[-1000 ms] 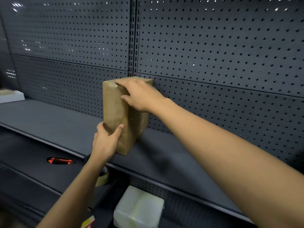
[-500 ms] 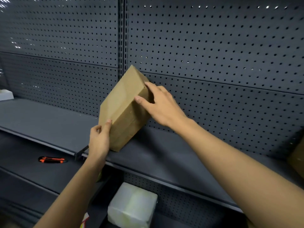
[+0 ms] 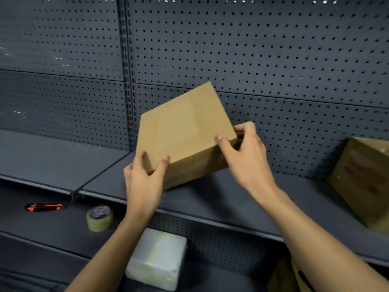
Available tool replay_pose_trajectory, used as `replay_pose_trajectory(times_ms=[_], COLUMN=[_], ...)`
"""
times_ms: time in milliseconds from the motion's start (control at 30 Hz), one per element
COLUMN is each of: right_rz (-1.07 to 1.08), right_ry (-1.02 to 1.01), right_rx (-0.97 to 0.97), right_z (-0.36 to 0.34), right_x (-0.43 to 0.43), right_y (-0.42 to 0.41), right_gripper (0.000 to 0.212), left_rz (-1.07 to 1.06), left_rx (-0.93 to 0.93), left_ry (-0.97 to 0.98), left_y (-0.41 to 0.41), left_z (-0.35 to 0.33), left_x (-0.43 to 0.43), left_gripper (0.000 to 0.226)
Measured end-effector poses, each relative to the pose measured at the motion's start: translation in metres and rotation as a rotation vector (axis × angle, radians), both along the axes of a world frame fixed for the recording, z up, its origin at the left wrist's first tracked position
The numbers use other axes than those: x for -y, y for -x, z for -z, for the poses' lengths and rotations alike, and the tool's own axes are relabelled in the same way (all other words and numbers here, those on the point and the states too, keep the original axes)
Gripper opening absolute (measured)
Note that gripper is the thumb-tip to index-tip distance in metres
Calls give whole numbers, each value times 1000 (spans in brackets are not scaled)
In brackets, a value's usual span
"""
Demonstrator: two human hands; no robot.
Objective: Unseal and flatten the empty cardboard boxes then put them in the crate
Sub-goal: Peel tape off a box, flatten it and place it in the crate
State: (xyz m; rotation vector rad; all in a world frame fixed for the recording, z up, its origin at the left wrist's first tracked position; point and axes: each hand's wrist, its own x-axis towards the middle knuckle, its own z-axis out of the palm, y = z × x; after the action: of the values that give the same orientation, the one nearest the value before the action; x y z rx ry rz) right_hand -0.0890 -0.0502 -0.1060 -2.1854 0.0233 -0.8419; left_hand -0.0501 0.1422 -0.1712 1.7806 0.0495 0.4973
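— Two hands on the cardboard box (image 3: 185,131) now?

— Yes. The left hand (image 3: 145,182) clamps the near lower corner between thumb and fingers. The right hand (image 3: 244,157) holds the right corner, thumb on the broad face, fingers (image 3: 246,128) curled round the side. Both are closed on the box.

— Where is it?

— Just above the shelf (image 3: 231,197), near the front edge. I cannot tell whether its lower edge touches the shelf.

— What has changed?

— A second ago it stood upright on the shelf, the right hand flat on its top and the left at its foot. Half a second ago it was tipping back. Now it lies tilted, its broad face up and towards the person.

— Meaning?

— I judge the box is being turned to bring its seam into reach. A paler strip runs across the upturned face, perhaps tape, though it is too faint to be sure. No flap is lifted, so unsealing has not begun and flattening is well ahead.

— Tools?

— The orange utility knife (image 3: 45,207) lies untouched on the level below the shelf, to the left, with a tape roll (image 3: 100,217) beside it. One hand must let go to fetch the knife, and the other corner grip may slip.

— Anything else?

— A larger box (image 3: 362,178) sits far along the shelf to the right.
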Motion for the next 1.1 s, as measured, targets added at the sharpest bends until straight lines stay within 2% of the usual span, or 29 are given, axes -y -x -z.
replay_pose_trajectory(times_ms=[233,567,700,867,967,1033,1100], right_rz=[136,235,222,143,88,52,50], right_ry=[-144,-131,-98,-148,-170,-228,-322], right_rx=[-55,-205,-214,-231,-242,-220,-192], right_z=[54,100,100,94,91,87,79], right_x=[79,154,167,181,184,188,196], right_y=[49,75,74,73,77,76,68], right_gripper=[30,40,40,40,48,51,44], left_rz=[160,239,253,256,295,299,246], left_rx=[-30,-43,-50,-43,-47,-42,3], left_ry=[-251,-555,-548,-550,-527,-518,-529], left_y=[25,34,30,21,16,12,9], left_z=[15,17,18,19,19,16,11], left_x=[66,129,136,133,129,126,125], left_gripper=[70,70,76,77,75,71,64])
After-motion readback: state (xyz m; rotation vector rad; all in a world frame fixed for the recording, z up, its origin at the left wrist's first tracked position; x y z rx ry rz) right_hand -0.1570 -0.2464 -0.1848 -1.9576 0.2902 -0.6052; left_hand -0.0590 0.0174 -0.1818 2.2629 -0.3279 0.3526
